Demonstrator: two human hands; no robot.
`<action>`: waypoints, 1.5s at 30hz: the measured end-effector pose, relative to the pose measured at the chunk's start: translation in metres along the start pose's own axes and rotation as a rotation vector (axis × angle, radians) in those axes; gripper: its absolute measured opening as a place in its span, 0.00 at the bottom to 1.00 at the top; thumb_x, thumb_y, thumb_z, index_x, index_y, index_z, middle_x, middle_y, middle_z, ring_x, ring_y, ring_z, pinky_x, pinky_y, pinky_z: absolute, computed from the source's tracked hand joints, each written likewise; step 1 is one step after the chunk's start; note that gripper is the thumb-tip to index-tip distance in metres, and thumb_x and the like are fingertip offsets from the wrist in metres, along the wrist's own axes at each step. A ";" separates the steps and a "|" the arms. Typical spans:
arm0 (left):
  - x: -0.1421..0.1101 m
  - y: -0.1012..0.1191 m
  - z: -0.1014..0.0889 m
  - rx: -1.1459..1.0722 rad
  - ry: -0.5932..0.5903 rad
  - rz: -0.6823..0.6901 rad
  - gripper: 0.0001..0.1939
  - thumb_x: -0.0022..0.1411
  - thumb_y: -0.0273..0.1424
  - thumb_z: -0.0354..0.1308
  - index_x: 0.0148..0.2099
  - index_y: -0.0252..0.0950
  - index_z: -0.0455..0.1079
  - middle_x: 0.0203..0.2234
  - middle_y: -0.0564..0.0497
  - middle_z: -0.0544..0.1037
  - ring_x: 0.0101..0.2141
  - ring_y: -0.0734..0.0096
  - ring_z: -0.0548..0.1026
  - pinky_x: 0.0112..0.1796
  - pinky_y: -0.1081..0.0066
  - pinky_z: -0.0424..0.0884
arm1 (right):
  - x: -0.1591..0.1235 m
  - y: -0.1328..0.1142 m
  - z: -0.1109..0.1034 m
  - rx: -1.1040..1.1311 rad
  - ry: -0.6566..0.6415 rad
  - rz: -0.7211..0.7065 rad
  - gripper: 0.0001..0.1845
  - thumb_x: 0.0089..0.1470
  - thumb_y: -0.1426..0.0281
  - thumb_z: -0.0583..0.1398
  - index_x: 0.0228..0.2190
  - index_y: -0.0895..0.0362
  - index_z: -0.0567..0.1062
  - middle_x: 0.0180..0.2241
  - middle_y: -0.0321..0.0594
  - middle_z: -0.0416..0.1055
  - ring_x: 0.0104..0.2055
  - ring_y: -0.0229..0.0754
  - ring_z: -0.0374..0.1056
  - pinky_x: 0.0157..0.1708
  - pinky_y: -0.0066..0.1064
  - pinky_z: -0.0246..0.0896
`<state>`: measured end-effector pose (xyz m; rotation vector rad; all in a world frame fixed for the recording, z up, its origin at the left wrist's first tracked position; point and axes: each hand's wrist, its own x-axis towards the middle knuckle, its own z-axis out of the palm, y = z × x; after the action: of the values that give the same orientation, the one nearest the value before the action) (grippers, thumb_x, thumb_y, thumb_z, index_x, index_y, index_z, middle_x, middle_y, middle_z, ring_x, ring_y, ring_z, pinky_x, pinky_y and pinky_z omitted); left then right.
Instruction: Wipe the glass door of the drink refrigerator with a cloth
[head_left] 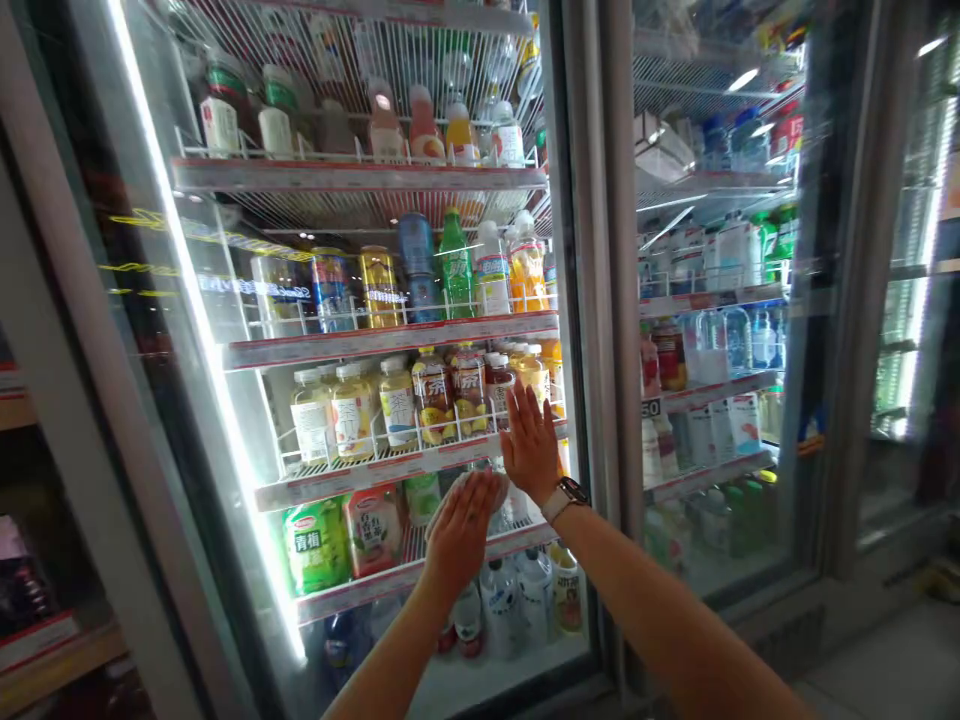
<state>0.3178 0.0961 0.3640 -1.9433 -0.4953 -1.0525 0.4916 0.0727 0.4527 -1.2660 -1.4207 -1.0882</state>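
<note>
My left hand [463, 525] presses a whitish cloth [498, 493] flat against the glass door [420, 670] of a drinks fridge. Its fingers lie together over the cloth, so most of the cloth is hidden. Higher and to the right, my right hand [530, 448] rests on the glass with its palm down and fingers stretched out, holding nothing. A watch [568, 494] sits on my right wrist. Behind the glass, near both hands, stand bottles of tea [433, 395] on a wire shelf.
A metal door frame [600, 300] runs upright just right of my hands. Beyond it is another glass-fronted fridge with jugs and cartons [742, 425]. A bright light strip [191, 270] lines the left side. Green [316, 545] and red packages [373, 530] stand low inside.
</note>
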 end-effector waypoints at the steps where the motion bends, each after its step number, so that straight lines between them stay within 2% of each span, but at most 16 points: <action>1: -0.006 -0.001 0.000 -0.011 -0.005 0.019 0.34 0.65 0.20 0.42 0.72 0.36 0.46 0.64 0.50 0.65 0.64 0.68 0.62 0.68 0.64 0.47 | -0.002 0.000 0.001 0.005 -0.002 0.002 0.38 0.66 0.68 0.45 0.70 0.58 0.32 0.70 0.48 0.45 0.73 0.50 0.39 0.68 0.53 0.41; 2: -0.006 -0.005 -0.002 -0.023 -0.007 0.033 0.35 0.65 0.20 0.42 0.72 0.37 0.46 0.64 0.50 0.65 0.64 0.69 0.62 0.68 0.64 0.47 | -0.004 -0.001 0.002 0.007 -0.001 0.002 0.38 0.66 0.68 0.46 0.70 0.58 0.32 0.70 0.49 0.45 0.73 0.50 0.38 0.68 0.53 0.42; 4: 0.014 -0.021 -0.007 -0.043 -0.006 0.021 0.36 0.65 0.20 0.44 0.73 0.38 0.44 0.64 0.49 0.64 0.65 0.67 0.59 0.68 0.62 0.48 | -0.006 -0.001 0.003 0.007 0.004 -0.002 0.38 0.66 0.67 0.46 0.70 0.59 0.32 0.70 0.50 0.45 0.73 0.51 0.39 0.67 0.54 0.43; 9: 0.128 -0.076 -0.025 -0.100 0.140 -0.204 0.36 0.68 0.27 0.47 0.73 0.39 0.38 0.69 0.46 0.52 0.69 0.57 0.48 0.67 0.49 0.49 | -0.008 -0.002 0.004 -0.001 0.007 0.006 0.37 0.67 0.66 0.44 0.70 0.59 0.33 0.70 0.50 0.46 0.72 0.50 0.39 0.67 0.54 0.43; 11: 0.157 -0.084 -0.026 -0.122 0.190 -0.221 0.35 0.69 0.28 0.47 0.73 0.39 0.38 0.69 0.46 0.52 0.69 0.57 0.47 0.67 0.49 0.49 | -0.008 -0.001 0.004 -0.006 0.010 0.002 0.36 0.67 0.66 0.43 0.70 0.59 0.33 0.70 0.49 0.46 0.73 0.50 0.39 0.68 0.53 0.42; 12: 0.163 -0.083 -0.025 -0.125 0.195 -0.205 0.35 0.69 0.28 0.47 0.73 0.39 0.38 0.69 0.47 0.53 0.69 0.57 0.47 0.67 0.50 0.49 | -0.008 -0.001 0.004 -0.009 0.012 0.000 0.36 0.67 0.66 0.43 0.70 0.59 0.33 0.70 0.49 0.46 0.73 0.50 0.39 0.68 0.53 0.43; 15: 0.142 -0.063 -0.016 -0.096 0.154 -0.131 0.35 0.69 0.26 0.46 0.73 0.38 0.37 0.68 0.47 0.55 0.69 0.60 0.50 0.68 0.55 0.50 | -0.008 -0.001 0.004 -0.013 0.021 -0.007 0.36 0.67 0.66 0.43 0.70 0.59 0.33 0.70 0.49 0.45 0.73 0.50 0.38 0.68 0.52 0.42; 22: 0.010 0.007 0.004 -0.024 0.022 -0.103 0.36 0.66 0.22 0.45 0.73 0.35 0.41 0.64 0.47 0.64 0.66 0.66 0.56 0.69 0.62 0.41 | -0.007 0.000 0.003 0.002 -0.003 0.009 0.38 0.66 0.69 0.44 0.70 0.59 0.31 0.71 0.48 0.45 0.73 0.49 0.38 0.68 0.52 0.40; 24: -0.021 0.018 0.007 -0.040 0.009 -0.089 0.35 0.66 0.22 0.43 0.73 0.36 0.43 0.62 0.49 0.67 0.65 0.67 0.60 0.69 0.64 0.40 | -0.007 0.000 0.002 0.003 0.001 0.013 0.38 0.66 0.69 0.44 0.70 0.58 0.31 0.71 0.47 0.45 0.73 0.48 0.38 0.69 0.51 0.40; 26: -0.036 0.018 0.007 -0.067 -0.011 -0.041 0.34 0.66 0.21 0.41 0.73 0.37 0.44 0.62 0.51 0.68 0.65 0.69 0.61 0.69 0.65 0.39 | -0.007 -0.001 0.003 0.003 0.004 0.014 0.38 0.66 0.69 0.44 0.70 0.58 0.31 0.71 0.47 0.45 0.73 0.47 0.37 0.69 0.50 0.40; 27: -0.034 0.013 0.006 -0.075 -0.016 -0.013 0.34 0.66 0.21 0.41 0.73 0.38 0.44 0.62 0.51 0.68 0.65 0.70 0.60 0.69 0.65 0.39 | -0.007 -0.001 0.003 0.003 0.008 0.014 0.37 0.66 0.69 0.44 0.70 0.58 0.32 0.70 0.47 0.46 0.73 0.47 0.37 0.69 0.50 0.39; 29: -0.012 -0.004 0.000 -0.073 -0.009 0.006 0.34 0.66 0.22 0.42 0.73 0.37 0.44 0.62 0.51 0.67 0.67 0.69 0.55 0.69 0.64 0.39 | -0.007 -0.001 0.004 0.005 0.018 0.013 0.37 0.66 0.69 0.44 0.70 0.59 0.33 0.70 0.47 0.46 0.73 0.47 0.36 0.69 0.49 0.39; 34: 0.105 -0.059 -0.021 -0.010 0.092 -0.172 0.34 0.68 0.26 0.48 0.73 0.34 0.42 0.67 0.44 0.59 0.69 0.60 0.47 0.68 0.54 0.42 | -0.007 -0.001 0.004 -0.001 0.032 -0.002 0.35 0.67 0.68 0.42 0.70 0.59 0.34 0.71 0.46 0.45 0.73 0.47 0.36 0.69 0.49 0.38; 37: 0.143 -0.069 -0.022 0.016 0.137 -0.188 0.35 0.68 0.26 0.48 0.73 0.34 0.40 0.68 0.45 0.56 0.69 0.59 0.47 0.68 0.54 0.44 | -0.007 -0.001 0.004 -0.009 0.029 0.002 0.35 0.67 0.68 0.42 0.70 0.58 0.33 0.71 0.45 0.43 0.73 0.47 0.36 0.69 0.49 0.38; 40: 0.133 -0.059 -0.015 0.029 0.137 -0.114 0.36 0.68 0.25 0.48 0.73 0.33 0.39 0.67 0.45 0.57 0.69 0.61 0.46 0.68 0.56 0.43 | -0.007 0.000 0.004 -0.007 0.020 0.002 0.35 0.67 0.68 0.41 0.70 0.58 0.33 0.71 0.45 0.43 0.73 0.47 0.37 0.69 0.49 0.38; 45: 0.059 -0.021 -0.002 0.008 0.060 -0.032 0.33 0.67 0.23 0.45 0.72 0.33 0.45 0.67 0.48 0.59 0.69 0.64 0.46 0.69 0.59 0.40 | -0.007 0.000 0.004 -0.020 0.012 0.011 0.36 0.66 0.69 0.42 0.70 0.58 0.33 0.71 0.45 0.46 0.73 0.47 0.37 0.69 0.50 0.39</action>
<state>0.3361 0.1036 0.4235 -1.8968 -0.4981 -1.1248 0.4921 0.0754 0.4451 -1.2783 -1.3949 -1.1034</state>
